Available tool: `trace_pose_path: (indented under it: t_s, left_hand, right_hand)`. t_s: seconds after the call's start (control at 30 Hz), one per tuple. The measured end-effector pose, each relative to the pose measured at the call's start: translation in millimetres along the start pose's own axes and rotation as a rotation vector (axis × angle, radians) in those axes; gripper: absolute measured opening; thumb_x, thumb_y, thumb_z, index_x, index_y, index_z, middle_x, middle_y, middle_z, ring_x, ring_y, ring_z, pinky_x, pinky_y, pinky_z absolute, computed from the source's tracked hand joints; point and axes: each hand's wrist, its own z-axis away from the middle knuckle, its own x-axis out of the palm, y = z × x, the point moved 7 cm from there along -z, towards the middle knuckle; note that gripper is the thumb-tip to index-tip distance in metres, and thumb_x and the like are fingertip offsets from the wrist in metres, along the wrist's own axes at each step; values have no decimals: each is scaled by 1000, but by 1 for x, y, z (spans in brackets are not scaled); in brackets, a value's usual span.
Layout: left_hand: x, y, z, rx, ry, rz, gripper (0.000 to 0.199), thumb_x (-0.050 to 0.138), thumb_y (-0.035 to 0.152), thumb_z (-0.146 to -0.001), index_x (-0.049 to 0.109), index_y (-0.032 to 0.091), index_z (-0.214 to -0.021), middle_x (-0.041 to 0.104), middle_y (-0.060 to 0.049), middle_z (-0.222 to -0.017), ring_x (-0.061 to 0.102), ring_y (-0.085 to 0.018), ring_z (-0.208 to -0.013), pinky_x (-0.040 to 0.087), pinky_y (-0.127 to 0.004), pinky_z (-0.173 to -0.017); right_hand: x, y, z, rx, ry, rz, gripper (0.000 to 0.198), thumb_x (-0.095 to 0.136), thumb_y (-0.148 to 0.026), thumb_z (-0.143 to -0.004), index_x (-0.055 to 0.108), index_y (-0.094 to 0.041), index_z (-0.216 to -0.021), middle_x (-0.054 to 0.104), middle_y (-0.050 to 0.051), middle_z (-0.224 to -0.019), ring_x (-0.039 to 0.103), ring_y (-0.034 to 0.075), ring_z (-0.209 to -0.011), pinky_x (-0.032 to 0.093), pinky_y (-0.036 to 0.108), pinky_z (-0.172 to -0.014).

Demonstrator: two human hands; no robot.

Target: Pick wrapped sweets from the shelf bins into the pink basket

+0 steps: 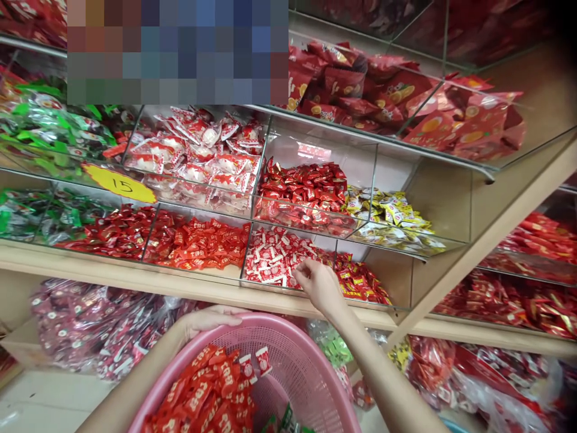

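My left hand (214, 319) is closed over the far left rim of a pink plastic basket (311, 355). Inside lie many orange-red wrapped candies, a few red-and-white ones (262, 361) and some green wrappers (288, 419) at the bottom. Over the front edge of a low shelf bin, my right hand (321, 287) has its fingers curled together; whatever they may hold is hidden. Just behind those fingers, red-and-white wrapped candies (273, 255) fill the bin. To its right are red-and-yellow candies (360, 279), and to its left orange-red candies (207, 243).
Clear dividers split the wooden shelf (198, 284) into bins. Above hang bins of red candies (306, 186), yellow-and-white candies (392, 210) and larger red packets (374, 84). A yellow tag (119, 183) reads 15. Bagged candies (108, 325) sit underneath, and a slanted wooden post (487, 222) stands right.
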Motion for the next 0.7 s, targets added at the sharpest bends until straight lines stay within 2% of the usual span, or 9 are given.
trace_pose_path:
  t_s: [0.1, 0.2, 0.3, 0.43, 0.5, 0.6, 0.63, 0.7]
  left_hand:
    - [1, 2, 0, -3, 4, -3, 40, 69, 26, -73, 65, 17, -112, 68, -9, -104, 64, -17, -87, 44, -31, -91]
    - [3, 2, 0, -22, -3, -17, 41, 72, 29, -70, 68, 16, -108, 69, -9, -100, 64, -18, -84, 45, -31, -88]
    - [0, 1, -2, -35, 27, -19, 47, 76, 32, -64, 68, 16, -107, 69, -8, -99, 64, -18, -84, 46, -29, -86]
    - [-6, -5, -7, -67, 70, -28, 46, 76, 31, -64, 68, 16, -107, 69, -7, -99, 64, -17, -84, 47, -29, -86]
    - [-8, -5, -10, -52, 79, -65, 43, 73, 32, -68, 68, 15, -106, 69, -8, -97, 64, -19, -85, 47, -30, -85]
    - [-9, -5, -12, -43, 110, -142, 44, 72, 36, -68, 68, 12, -105, 69, -11, -95, 64, -21, -87, 47, -31, -83]
    - [-9, -5, -13, -45, 115, -141, 46, 73, 36, -67, 68, 12, -105, 69, -11, -95, 64, -21, -87, 47, -31, -83]
    - [-10, -6, -14, -47, 118, -113, 47, 75, 35, -65, 68, 10, -105, 69, -11, -95, 63, -21, -86, 47, -31, -84]
  right_hand:
    - [19, -11, -19, 77, -56, 94, 26, 53, -36, -82, 63, -19, -65, 67, 5, -69, 59, 16, -67, 30, 24, -57]
    - [35, -17, -20, 131, -87, 173, 30, 53, -43, -82, 64, -19, -68, 68, 10, -76, 60, 19, -72, 30, 26, -57]
    - [42, -17, -17, 164, -88, 169, 28, 55, -42, -81, 65, -19, -69, 68, 9, -76, 59, 18, -70, 29, 26, -56]
    - [34, -11, -13, 134, 1, -12, 25, 57, -34, -81, 61, -19, -61, 61, 2, -61, 50, 13, -57, 28, 24, -54]
    - [21, -10, -5, 69, 100, -151, 28, 56, -33, -82, 57, -19, -59, 54, -2, -55, 44, 11, -52, 28, 23, -54]
    - [4, -9, 21, -46, 227, -381, 30, 54, -39, -84, 57, -18, -64, 50, -3, -56, 40, 10, -53, 30, 22, -55]
    - [5, -8, 31, -68, 211, -445, 30, 53, -41, -85, 58, -18, -66, 50, -3, -57, 39, 10, -54, 30, 22, -54]
    - [23, -5, 52, -95, 34, -521, 30, 52, -41, -85, 60, -17, -70, 50, -3, -59, 39, 10, -54, 30, 21, -52]
